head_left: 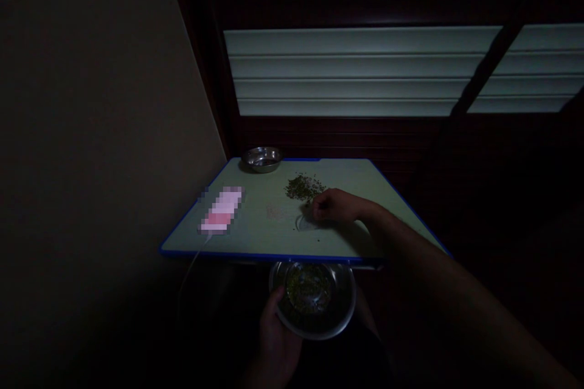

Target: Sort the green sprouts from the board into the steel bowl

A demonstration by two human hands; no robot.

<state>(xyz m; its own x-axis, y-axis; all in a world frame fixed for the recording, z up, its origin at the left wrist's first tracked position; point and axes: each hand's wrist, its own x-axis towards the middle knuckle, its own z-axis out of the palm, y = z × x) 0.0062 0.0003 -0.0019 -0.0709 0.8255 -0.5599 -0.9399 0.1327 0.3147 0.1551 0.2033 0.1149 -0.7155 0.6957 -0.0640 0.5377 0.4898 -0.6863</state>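
My left hand grips the rim of a steel bowl, with the thumb over its left side. Small green beans or seeds lie in that bowl, just below the table's front edge. Above the tabletop, my right hand has its fingers curled together; what they hold, if anything, is hidden. A clear, curved piece lies right beside and partly under those fingers. Just behind the hand spreads a loose pile of small green beans or seeds, with a few stray ones around it.
A small steel bowl stands at the table's back left corner. On the left, a blurred-out pink and white lit device has a cable hanging over the edge. The pale table has a blue rim. A wall and dark slatted panels stand behind.
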